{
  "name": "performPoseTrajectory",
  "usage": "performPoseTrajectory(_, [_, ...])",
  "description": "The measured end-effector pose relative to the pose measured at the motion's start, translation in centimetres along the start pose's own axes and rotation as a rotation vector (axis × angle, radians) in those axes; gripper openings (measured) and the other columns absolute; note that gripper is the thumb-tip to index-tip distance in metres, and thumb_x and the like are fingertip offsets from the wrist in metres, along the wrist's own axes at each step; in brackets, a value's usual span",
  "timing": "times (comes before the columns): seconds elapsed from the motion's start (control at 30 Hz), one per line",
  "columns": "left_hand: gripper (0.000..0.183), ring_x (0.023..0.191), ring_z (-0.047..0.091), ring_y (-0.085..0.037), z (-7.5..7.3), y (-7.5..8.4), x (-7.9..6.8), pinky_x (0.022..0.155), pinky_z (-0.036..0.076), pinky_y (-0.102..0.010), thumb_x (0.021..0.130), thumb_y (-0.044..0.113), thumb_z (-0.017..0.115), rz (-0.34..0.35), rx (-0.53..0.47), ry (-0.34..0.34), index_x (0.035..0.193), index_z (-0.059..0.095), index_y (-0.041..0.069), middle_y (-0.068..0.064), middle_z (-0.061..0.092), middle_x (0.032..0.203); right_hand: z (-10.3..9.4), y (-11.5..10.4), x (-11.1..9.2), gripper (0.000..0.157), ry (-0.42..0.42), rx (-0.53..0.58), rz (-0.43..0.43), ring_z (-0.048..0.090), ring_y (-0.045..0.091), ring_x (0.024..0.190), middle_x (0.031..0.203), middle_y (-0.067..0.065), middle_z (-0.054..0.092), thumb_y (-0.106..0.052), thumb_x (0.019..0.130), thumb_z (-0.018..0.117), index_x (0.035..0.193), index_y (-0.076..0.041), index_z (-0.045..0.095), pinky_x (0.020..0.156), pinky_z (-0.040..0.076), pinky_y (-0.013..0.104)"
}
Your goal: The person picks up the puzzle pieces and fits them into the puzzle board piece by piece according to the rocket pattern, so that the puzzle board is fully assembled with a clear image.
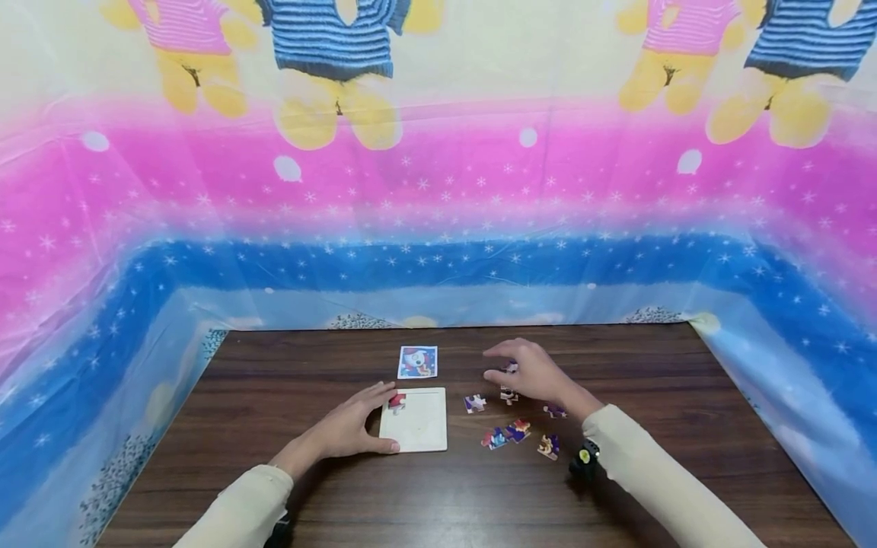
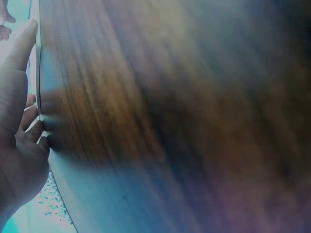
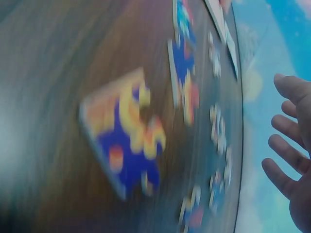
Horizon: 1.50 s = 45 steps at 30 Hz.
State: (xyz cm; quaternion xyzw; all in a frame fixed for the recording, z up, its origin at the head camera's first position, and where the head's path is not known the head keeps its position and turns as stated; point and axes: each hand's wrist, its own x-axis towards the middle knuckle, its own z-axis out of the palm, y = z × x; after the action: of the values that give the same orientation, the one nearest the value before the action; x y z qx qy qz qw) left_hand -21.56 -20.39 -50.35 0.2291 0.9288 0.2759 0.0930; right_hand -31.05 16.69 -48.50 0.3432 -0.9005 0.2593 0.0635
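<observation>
Left hand (image 1: 346, 422), thumb and fingertips gripping edges of pale puzzle board (image 1: 423, 426); single corner piece (image 1: 397, 402) inside, upper left; right hand (image 1: 530, 373), fingers loosely parted, nothing grasped, over loose pieces (image 1: 475, 403) right of board; likely hazards: corner piece dislodged by straying left fingertips; nearby pieces scattered by low right sleeve (image 1: 637, 445).

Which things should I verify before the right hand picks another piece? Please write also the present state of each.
1. Left hand steadies tray: ok, gripping its left side.
2. Right hand free: ok, looks empty in its wrist view.
3. Placed piece flush: cannot tell; it lies at the tray's upper left.
4. Picture uncovered: ok, lying beyond the tray.
5. Loose pieces fully visible from head: not ok; right hand partly hides one.
</observation>
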Motion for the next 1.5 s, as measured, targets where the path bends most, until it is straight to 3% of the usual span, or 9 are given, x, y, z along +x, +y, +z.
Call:
performPoseTrajectory(0.3, [0.1,0.155,0.024,-0.032,0.0,0.0,-0.1,0.117,0.032,-0.061,0.081,0.064,0.078,0.002,0.003,0.003,0.157,0.041,0.011,-0.006,0.033,0.166,-1.2,3.5,-0.8,0.045,0.016,-0.02,0.104,0.065,0.031,0.119,0.127,0.01,0.071,-0.036,0.095,0.075,0.128,-0.007,0.071,0.098,0.053,0.053])
performPoseTrajectory(0.57, [0.099,0.155,0.024,-0.032,-0.1,0.0,-0.2,0.117,0.031,-0.061,0.081,0.062,0.079,0.004,0.001,0.004,0.157,0.042,0.011,-0.006,0.033,0.166,-1.2,5.1,-0.9,0.044,-0.003,-0.021,0.126,0.065,0.033,0.118,0.126,0.011,0.071,-0.034,0.094,0.076,0.127,-0.005,0.072,0.099,0.052,0.054])
performPoseTrajectory(0.87, [0.099,0.155,0.023,-0.032,-0.1,0.0,-0.1,0.118,0.03,-0.061,0.082,0.063,0.078,0.008,-0.001,0.001,0.157,0.041,0.011,-0.006,0.032,0.166,-1.1,6.2,-1.0,0.042,-0.109,-0.057,0.16,0.063,0.033,0.124,0.132,0.012,0.068,-0.034,0.094,0.075,0.128,-0.009,0.072,0.103,0.05,0.054])
performPoseTrajectory(1.07, [0.099,0.155,0.023,-0.032,0.0,-0.1,-0.2,0.118,0.03,-0.061,0.081,0.063,0.078,0.005,-0.003,-0.001,0.157,0.041,0.011,-0.005,0.032,0.166,-0.9,6.3,-1.0,0.044,-0.124,-0.094,0.156,0.06,0.036,0.125,0.132,0.013,0.068,-0.037,0.094,0.075,0.128,-0.01,0.073,0.105,0.047,0.056])
performPoseTrajectory(1.5, [0.098,0.155,0.024,-0.031,-0.1,0.1,-0.3,0.118,0.03,-0.061,0.082,0.061,0.079,-0.003,0.001,0.009,0.157,0.042,0.011,-0.006,0.033,0.166,-0.9,6.0,-0.9,0.03,-0.131,-0.125,0.08,0.062,0.035,0.118,0.127,0.015,0.068,-0.03,0.095,0.075,0.117,-0.01,0.078,0.101,0.049,0.056])
